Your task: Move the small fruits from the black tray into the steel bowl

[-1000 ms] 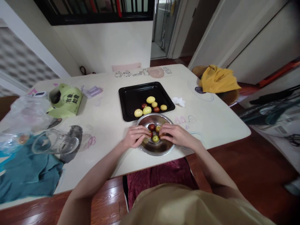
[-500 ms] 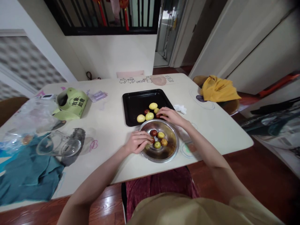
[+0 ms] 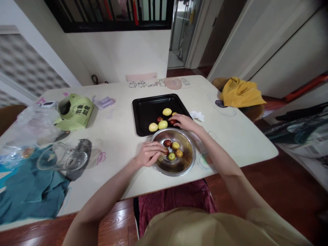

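Note:
A steel bowl [image 3: 188,164] stands near the table's front edge with several small round fruits inside, such as a green one [image 3: 171,156] and a spotted yellow-brown one [image 3: 179,153]. My left hand [image 3: 150,153] reaches over the bowl's left rim, its fingers closed on a red-brown fruit [image 3: 166,151]. Behind the bowl lies a black baking tray [image 3: 151,107] with several fruits at its near side, among them a yellow one [image 3: 167,111] and a pale yellow one [image 3: 153,127]. My right hand [image 3: 185,122] is over the tray's near right corner, fingertips closed around another red-brown fruit [image 3: 173,122], partly hidden.
A crumpled white tissue [image 3: 197,115] lies right of the tray. On the left are a green paper visor [image 3: 77,111], a clear pitcher [image 3: 63,158] on its side, plastic bags [image 3: 36,124] and a teal cloth [image 3: 33,191]. Yellow cloth [image 3: 241,93] drapes a chair at right.
My right hand has shifted slightly over the tray's fruits, now covering more of a yellow one. My left hand stays at the bowl. The whole view has tipped slightly downward.

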Demonstrator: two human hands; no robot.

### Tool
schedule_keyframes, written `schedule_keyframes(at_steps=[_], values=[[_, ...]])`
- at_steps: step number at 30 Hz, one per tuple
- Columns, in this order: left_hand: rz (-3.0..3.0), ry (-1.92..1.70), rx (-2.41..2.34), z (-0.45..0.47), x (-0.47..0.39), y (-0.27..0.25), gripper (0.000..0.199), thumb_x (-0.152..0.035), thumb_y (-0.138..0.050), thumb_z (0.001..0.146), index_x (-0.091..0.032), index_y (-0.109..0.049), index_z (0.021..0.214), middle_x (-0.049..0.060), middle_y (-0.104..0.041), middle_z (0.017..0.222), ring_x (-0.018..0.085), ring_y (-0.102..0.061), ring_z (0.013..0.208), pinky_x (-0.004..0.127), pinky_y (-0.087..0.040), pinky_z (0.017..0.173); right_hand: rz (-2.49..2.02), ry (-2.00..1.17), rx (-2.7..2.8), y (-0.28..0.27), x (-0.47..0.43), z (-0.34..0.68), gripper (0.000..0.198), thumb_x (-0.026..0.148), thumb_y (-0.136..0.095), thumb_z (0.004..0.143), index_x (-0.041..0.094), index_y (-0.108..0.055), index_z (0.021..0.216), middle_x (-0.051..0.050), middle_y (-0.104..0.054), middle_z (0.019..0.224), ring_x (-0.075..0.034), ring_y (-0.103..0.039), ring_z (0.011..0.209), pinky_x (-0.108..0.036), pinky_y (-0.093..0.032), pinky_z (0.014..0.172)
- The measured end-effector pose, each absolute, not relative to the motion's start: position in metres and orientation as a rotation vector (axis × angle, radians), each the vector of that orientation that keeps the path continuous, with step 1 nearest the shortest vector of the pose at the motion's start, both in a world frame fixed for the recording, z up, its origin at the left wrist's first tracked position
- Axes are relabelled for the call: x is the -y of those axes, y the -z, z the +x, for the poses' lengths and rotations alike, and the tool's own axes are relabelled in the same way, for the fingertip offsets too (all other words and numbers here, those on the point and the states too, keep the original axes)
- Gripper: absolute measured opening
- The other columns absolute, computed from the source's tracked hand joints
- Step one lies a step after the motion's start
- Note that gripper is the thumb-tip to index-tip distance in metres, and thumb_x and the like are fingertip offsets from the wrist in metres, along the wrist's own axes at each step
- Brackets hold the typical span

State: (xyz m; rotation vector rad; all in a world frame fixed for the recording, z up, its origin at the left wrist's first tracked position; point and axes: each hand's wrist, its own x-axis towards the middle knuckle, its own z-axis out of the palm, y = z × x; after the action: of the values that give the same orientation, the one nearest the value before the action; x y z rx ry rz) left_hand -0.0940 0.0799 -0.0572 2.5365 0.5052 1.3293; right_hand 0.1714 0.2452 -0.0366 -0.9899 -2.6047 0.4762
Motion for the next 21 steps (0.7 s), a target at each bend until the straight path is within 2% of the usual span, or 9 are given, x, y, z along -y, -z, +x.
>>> schedule_keyframes(at_steps=[3,11,17,21], values=[[2.539,-1.326,-0.498,-0.094,-0.080,0.058,0.036,-0.018,-0.042,0.108,-0.017,-0.078,0.100,0.007,-0.084,0.100,0.021,-0.078,0.099,0.034,-0.061,0.085,-0.977,-0.460,2.533,0.035,-0.241,0.172,0.039,0.013,-0.068,0.090,0.023,-0.074,0.127,-0.010,-0.070,0.129,-0.030,-0.069,0.119,-0.048,-0.056,0.107],[2.515,-1.343,-0.496,-0.094,-0.079,0.061,0.040,-0.021,-0.039,0.110,-0.018,-0.078,0.101,0.008,-0.084,0.098,0.020,-0.079,0.098,0.034,-0.062,0.087,-0.830,-0.507,2.339,-0.001,-0.171,0.173,0.036,0.038,-0.062,0.104,0.027,-0.066,0.139,-0.011,-0.065,0.128,-0.030,-0.068,0.116,-0.051,-0.058,0.105],[2.541,-1.354,-0.505,-0.094,-0.078,0.058,0.040,-0.018,-0.038,0.109,-0.015,-0.077,0.099,0.010,-0.084,0.095,0.021,-0.079,0.094,0.033,-0.061,0.081,-0.688,-0.662,2.476,0.000,-0.132,0.154,0.041,0.025,-0.060,0.104,0.030,-0.063,0.145,-0.011,-0.064,0.132,-0.028,-0.067,0.120,-0.046,-0.059,0.105],[2.549,-1.351,-0.497,-0.094,-0.078,0.057,0.041,-0.019,-0.037,0.110,-0.015,-0.076,0.098,0.011,-0.083,0.093,0.021,-0.079,0.093,0.032,-0.061,0.080,-0.702,-0.621,2.535,0.012,-0.126,0.143,0.042,0.018,-0.064,0.100,0.028,-0.064,0.141,-0.011,-0.066,0.131,-0.028,-0.067,0.120,-0.048,-0.059,0.105]])
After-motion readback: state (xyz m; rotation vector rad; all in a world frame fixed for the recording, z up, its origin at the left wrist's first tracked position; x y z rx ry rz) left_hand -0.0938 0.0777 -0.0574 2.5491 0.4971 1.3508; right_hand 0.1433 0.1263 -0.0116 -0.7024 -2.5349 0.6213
